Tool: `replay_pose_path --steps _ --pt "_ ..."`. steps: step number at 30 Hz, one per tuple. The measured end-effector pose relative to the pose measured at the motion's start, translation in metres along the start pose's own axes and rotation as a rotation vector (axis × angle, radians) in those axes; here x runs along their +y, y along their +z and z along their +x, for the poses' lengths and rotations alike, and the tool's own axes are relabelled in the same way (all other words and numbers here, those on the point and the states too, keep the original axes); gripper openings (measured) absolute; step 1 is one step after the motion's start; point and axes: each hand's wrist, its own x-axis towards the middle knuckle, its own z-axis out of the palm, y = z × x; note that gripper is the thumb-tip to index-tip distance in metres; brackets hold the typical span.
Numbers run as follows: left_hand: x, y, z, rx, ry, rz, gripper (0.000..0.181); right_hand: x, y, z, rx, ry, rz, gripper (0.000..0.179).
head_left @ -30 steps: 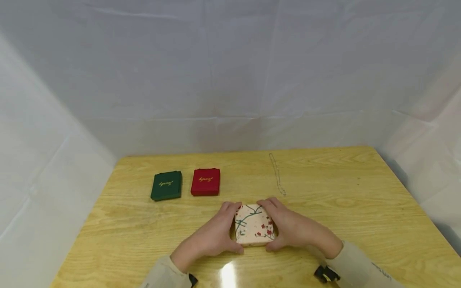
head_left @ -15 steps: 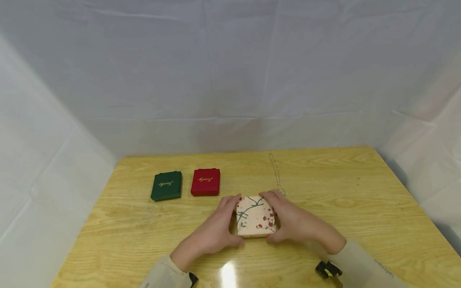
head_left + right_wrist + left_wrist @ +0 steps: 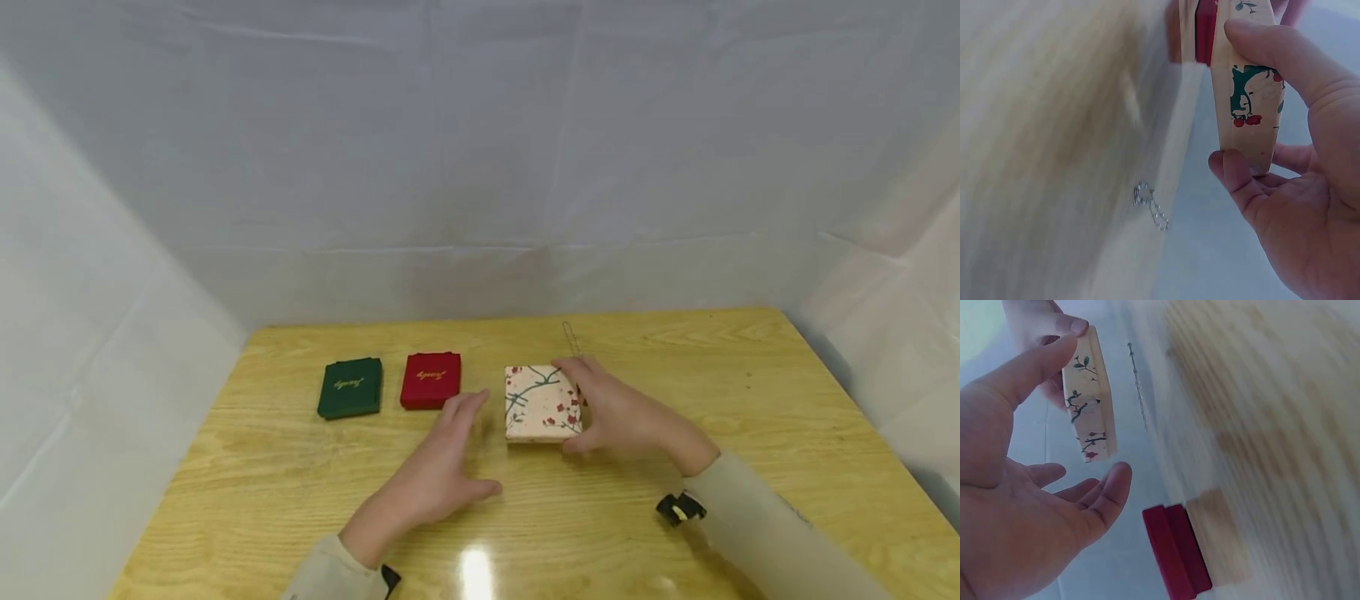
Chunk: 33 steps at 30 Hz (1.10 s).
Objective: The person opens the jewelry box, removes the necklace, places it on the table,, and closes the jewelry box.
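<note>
The right hand (image 3: 621, 414) pinches a square, cream, flower-patterned box (image 3: 540, 406), probably cardboard, above the yellow wood-grain table (image 3: 262, 467), towards its far edge; the left hand (image 3: 435, 477), fingers extended, holds nothing. The box should prove light and stiff; opposite side walls offer the surest hold.

On table (image 3: 712, 392), 2 boxes (image 3: 350, 388) left of 3rd box (image 3: 538, 407), chain (image 3: 1137, 387) behind its right side.

Saw a wood-grained table (image 3: 300, 492); on it, toward the far edge, found a green box (image 3: 350, 388), a red box (image 3: 431, 381) just beside it, both gold-lettered, and, farther right, a thin chain (image 3: 1152, 204).
</note>
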Motion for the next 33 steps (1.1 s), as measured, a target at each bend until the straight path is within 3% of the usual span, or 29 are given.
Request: replay_pose_path --steps 12,22,33 --pt "-0.012 -0.013 -0.013 0.066 0.006 0.160 0.110 0.027 -0.016 0.042 -0.043 0.001 -0.046 0.117" --pt "-0.016 -0.016 -0.023 0.076 0.001 0.191 0.111 0.037 -0.017 0.067 -0.104 0.016 -0.015 0.117" --pt "-0.019 -0.018 -0.029 0.063 -0.028 0.206 0.114 0.045 -0.013 0.079 -0.169 0.043 -0.050 0.115"
